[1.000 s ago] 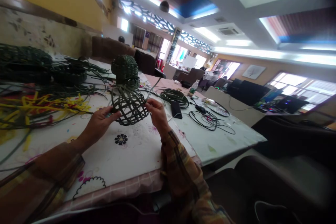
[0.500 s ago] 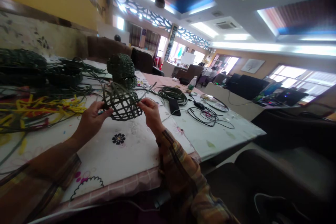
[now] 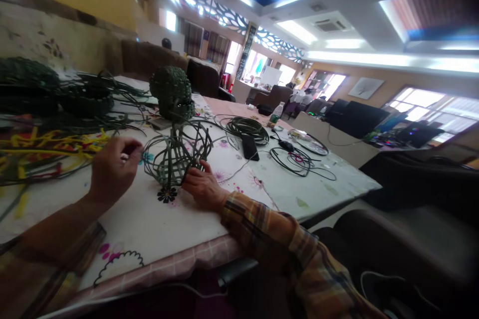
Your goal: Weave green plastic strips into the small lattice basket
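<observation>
A partly woven basket of dark green strips [image 3: 160,162] sits on the white patterned tablecloth in front of me. Its lower part is an open lattice, and loose strip ends curve up and loop over it. My right hand [image 3: 202,184] is closed on the lattice's near right side, with its fingertips partly hidden by the strips. Left of the basket, my left hand [image 3: 114,167] hovers apart from it, fingers bent, with a gap between thumb and forefinger and nothing visible in it. Behind stands a tightly woven dark green round piece [image 3: 170,89].
Yellow strips [image 3: 56,144] and dark green woven pieces [image 3: 86,102] crowd the left side. Beyond my right hand lie a coil of green strip [image 3: 247,129], a black phone [image 3: 250,147], a plastic bottle [image 3: 276,113] and black cable [image 3: 292,162].
The basket has come down onto the table and tipped, so its loose strips now point up. My left hand has let go and moved left; my right hand has moved lower, still gripping it.
</observation>
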Tool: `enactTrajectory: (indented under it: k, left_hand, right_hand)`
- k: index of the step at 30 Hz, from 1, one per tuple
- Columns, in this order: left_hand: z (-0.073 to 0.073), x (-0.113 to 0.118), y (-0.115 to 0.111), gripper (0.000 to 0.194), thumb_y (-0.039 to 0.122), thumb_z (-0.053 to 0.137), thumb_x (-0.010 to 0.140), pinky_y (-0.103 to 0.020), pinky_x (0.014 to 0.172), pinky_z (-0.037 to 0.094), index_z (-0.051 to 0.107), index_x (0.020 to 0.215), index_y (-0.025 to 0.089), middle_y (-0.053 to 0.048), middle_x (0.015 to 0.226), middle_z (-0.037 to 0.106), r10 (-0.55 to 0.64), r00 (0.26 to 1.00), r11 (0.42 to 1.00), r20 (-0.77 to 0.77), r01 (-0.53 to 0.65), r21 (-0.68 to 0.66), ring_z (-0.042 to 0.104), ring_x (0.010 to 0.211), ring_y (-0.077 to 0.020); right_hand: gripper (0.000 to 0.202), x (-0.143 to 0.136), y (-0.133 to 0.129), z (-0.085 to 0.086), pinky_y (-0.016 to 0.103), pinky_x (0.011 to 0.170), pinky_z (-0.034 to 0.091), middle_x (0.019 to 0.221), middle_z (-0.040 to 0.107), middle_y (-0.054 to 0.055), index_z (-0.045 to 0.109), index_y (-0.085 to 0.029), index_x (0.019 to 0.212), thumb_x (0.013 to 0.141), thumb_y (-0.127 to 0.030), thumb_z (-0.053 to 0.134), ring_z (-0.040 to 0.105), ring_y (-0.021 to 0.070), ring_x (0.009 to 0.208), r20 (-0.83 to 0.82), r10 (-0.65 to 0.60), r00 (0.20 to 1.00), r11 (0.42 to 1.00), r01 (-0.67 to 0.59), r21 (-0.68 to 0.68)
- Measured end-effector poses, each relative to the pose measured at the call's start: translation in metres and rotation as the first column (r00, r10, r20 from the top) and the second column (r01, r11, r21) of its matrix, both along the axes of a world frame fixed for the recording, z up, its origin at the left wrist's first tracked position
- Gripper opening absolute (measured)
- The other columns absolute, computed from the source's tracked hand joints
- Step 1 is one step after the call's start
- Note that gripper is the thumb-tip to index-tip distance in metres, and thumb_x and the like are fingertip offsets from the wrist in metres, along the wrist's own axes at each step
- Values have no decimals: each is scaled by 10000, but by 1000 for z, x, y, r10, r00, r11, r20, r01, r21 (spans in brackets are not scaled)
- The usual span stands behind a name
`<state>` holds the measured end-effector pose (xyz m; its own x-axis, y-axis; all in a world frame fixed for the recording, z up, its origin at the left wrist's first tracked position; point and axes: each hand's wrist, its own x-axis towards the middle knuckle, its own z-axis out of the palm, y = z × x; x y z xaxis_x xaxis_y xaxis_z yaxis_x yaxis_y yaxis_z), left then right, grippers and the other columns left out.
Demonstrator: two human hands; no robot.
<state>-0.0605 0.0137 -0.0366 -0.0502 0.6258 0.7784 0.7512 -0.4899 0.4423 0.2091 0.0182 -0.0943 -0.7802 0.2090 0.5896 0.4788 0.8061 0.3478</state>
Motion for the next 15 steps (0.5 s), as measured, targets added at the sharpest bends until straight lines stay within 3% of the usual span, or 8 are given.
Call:
enactTrajectory:
  k: [3, 5, 7, 10, 12, 15]
  left_hand:
    - [-8, 15, -12, 227, 386, 568, 1016, -299, 775, 533, 700, 977, 206, -41, 910, 755, -240, 955, 969, -174, 247, 14, 710, 812, -203]
    - [-15, 24, -15, 278, 387, 500, 1035, -302, 745, 534, 714, 965, 224, -47, 904, 759, -380, 883, 925, -276, 365, -106, 717, 805, -213]
    - [-19, 29, -15, 330, 393, 441, 1041, -308, 732, 539, 712, 945, 231, -58, 890, 747, -455, 845, 886, -282, 398, -237, 715, 795, -222]
    - [-16, 32, -15, 319, 418, 430, 1032, -330, 824, 563, 686, 965, 240, -75, 969, 744, -457, 863, 872, -215, 386, -302, 725, 882, -242]
    - [-15, 32, -15, 300, 429, 436, 1019, -359, 899, 566, 661, 1089, 244, -93, 1117, 748, -413, 889, 890, -200, 347, -295, 732, 1000, -271]
    - [-23, 30, -14, 381, 449, 443, 993, -397, 858, 576, 575, 1277, 233, -124, 1256, 731, -318, 919, 916, -232, 235, -326, 745, 1035, -318]
  right_hand:
    - [255, -1, 1, 1, 481, 1188, 206, 862, 681, 15, 698, -213, 882, 993, -70, 517, 548, 196, 998, 57, -22, 998, 998, 25, -64]
    - [241, -2, 0, 4, 481, 1162, 231, 868, 674, 16, 701, -215, 899, 1002, -89, 523, 535, 202, 986, 96, -8, 995, 994, 19, -108]
    - [230, -4, -1, 7, 483, 1147, 244, 873, 670, 15, 699, -214, 905, 1007, -101, 526, 528, 206, 977, 124, 8, 992, 990, 10, -144]
    - [234, -4, -2, 11, 489, 1151, 236, 866, 665, 14, 694, -213, 900, 1018, -116, 516, 526, 209, 978, 129, 15, 992, 987, 6, -162]
    - [224, -4, -3, 12, 491, 1149, 233, 874, 671, 14, 695, -216, 910, 1016, -123, 520, 527, 214, 990, 117, 17, 993, 986, 3, -168]
    - [204, -4, -3, 13, 469, 1096, 275, 881, 674, 16, 693, -213, 928, 1008, -126, 526, 522, 216, 981, 118, 18, 993, 978, 7, -207]
